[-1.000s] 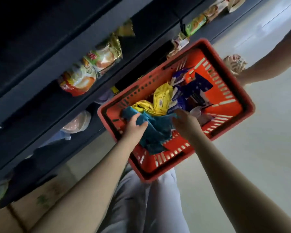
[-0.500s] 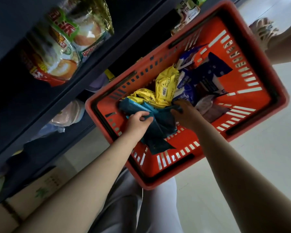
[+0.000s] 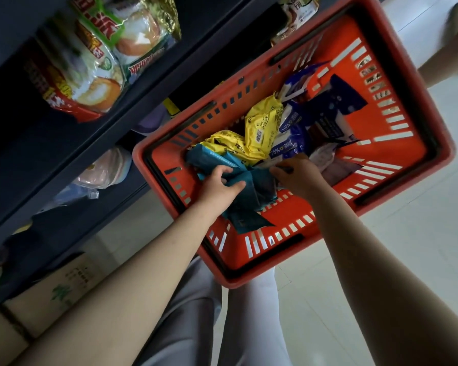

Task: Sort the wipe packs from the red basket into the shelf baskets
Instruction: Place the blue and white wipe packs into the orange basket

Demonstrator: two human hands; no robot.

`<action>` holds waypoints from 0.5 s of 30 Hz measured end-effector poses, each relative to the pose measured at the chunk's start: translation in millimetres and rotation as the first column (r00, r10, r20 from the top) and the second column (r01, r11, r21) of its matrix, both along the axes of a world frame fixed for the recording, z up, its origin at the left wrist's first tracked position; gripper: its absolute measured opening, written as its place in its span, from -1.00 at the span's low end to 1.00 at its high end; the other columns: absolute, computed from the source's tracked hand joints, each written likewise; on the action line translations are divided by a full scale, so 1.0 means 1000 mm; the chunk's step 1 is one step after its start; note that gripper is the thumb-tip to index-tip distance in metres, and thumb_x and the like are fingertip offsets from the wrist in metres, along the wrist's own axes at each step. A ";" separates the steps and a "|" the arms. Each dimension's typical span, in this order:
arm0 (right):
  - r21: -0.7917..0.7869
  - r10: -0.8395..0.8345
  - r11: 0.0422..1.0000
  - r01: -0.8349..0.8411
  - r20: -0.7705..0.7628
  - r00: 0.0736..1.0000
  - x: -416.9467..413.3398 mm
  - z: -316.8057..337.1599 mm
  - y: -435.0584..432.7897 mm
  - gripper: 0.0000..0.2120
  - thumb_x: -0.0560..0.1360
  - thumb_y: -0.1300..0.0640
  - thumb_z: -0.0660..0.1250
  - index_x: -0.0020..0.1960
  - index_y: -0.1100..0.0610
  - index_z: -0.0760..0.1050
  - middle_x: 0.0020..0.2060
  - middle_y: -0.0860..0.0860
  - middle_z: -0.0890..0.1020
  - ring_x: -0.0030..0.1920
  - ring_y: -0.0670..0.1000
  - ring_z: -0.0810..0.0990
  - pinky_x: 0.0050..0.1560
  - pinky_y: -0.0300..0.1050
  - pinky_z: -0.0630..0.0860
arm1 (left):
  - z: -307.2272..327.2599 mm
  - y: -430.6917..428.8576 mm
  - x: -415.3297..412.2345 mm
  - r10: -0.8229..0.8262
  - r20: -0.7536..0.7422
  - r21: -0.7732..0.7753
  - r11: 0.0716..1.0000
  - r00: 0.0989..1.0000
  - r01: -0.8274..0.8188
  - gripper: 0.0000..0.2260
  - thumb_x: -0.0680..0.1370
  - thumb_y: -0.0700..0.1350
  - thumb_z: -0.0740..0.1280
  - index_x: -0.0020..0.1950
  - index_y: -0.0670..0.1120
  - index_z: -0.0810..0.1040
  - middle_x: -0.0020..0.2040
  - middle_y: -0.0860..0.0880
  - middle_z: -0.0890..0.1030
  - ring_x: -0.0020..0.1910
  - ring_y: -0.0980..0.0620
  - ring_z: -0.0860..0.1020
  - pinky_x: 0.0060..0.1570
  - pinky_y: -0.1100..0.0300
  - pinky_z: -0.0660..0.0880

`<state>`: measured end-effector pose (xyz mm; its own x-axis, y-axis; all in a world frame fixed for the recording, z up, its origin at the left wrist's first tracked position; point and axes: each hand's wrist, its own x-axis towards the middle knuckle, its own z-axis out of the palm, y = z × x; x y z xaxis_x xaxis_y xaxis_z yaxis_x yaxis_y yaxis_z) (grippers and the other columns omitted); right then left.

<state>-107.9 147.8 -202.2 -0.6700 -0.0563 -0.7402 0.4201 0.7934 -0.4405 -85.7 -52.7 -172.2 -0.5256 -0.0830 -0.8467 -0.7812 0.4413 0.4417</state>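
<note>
1. Nearest: pale trousers (image 3: 185, 326) and a cardboard box (image 3: 50, 294) at the foot of the dark shelf (image 3: 72, 165).
2. Above the knees, red basket (image 3: 249, 265), tilted, rim close to the shelf edge.
3. Left hand (image 3: 217, 187) inside the basket, fingers (image 3: 224, 171) curled shut over the teal wipe packs (image 3: 251, 196) (several, crumpled together).
4. Right hand (image 3: 298, 177) pinching the same teal bunch at its far edge; grip partly hidden, apparently closed.
5. Just beyond, yellow wipe packs (image 3: 257, 133), then blue wipe packs (image 3: 291, 143) marked 75%, then a pale pack (image 3: 325, 158) beside the right hand.
6. Farther still, snack bags (image 3: 103, 56) hanging over the shelf edge; shelf baskets not clearly visible.
7. Likely risk: slippery film letting a teal pack slide from the bunch on lifting.
8. Likely risk: a yellow pack, touching the teal ones, dragged out along with them and sorted wrongly.
9. Likely risk: tilted basket shedding loose packs toward its lower corner.
</note>
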 end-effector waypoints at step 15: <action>-0.008 -0.267 0.960 0.280 -0.325 0.907 -0.002 0.050 0.007 -0.68 0.50 -0.12 0.37 -0.11 0.16 0.61 -0.32 -0.03 0.59 -0.41 -0.13 0.49 -0.43 -0.32 0.36 | 0.013 0.004 0.001 0.061 0.045 0.057 0.996 0.997 -0.064 -0.72 0.52 0.04 0.39 -0.26 -0.11 0.46 -0.15 -0.09 0.61 -0.03 -0.10 0.65 0.11 0.02 0.57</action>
<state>-109.9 154.5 -152.5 -0.8562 0.1872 -0.4815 0.4646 0.6865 -0.5593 -84.5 -48.5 -159.3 -0.4838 -0.0646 -0.8728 -0.8253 0.3655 0.4304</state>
